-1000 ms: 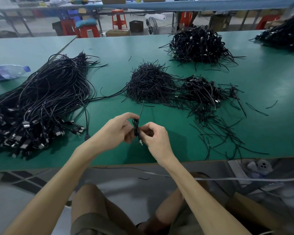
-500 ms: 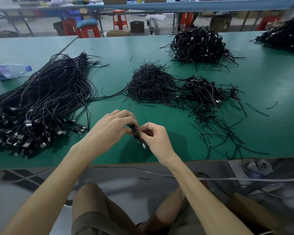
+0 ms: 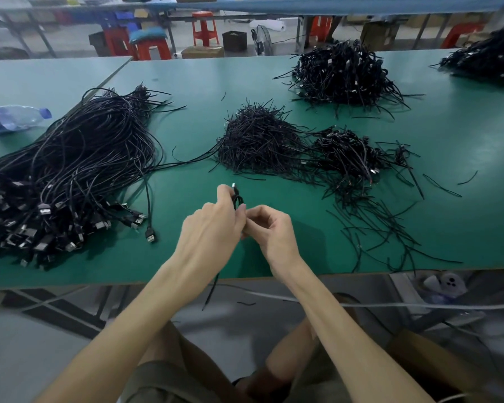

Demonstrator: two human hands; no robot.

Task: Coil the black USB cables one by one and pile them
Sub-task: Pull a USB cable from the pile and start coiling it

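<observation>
Both hands meet over the green table [image 3: 463,216] near its front edge. My left hand [image 3: 213,228] and my right hand [image 3: 269,232] pinch a small coiled black USB cable [image 3: 237,199] between their fingertips; a silver plug tip sticks up above my left fingers. A big heap of loose uncoiled black USB cables [image 3: 70,175] lies at the left, plugs toward me. A pile of short black ties [image 3: 259,141] sits ahead, and a pile of coiled cables [image 3: 346,149] lies right of it.
More coiled-cable piles sit at the back [image 3: 341,74] and far right [image 3: 489,59]. Stray ties [image 3: 384,234] are scattered at the front right. A plastic bottle [image 3: 15,119] lies at the far left. Red stools and boxes stand beyond the table.
The coiled cable has turned in my fingers, its plug now pointing up above my left hand. My left hand has rolled over it; both hands stayed near the front edge.
</observation>
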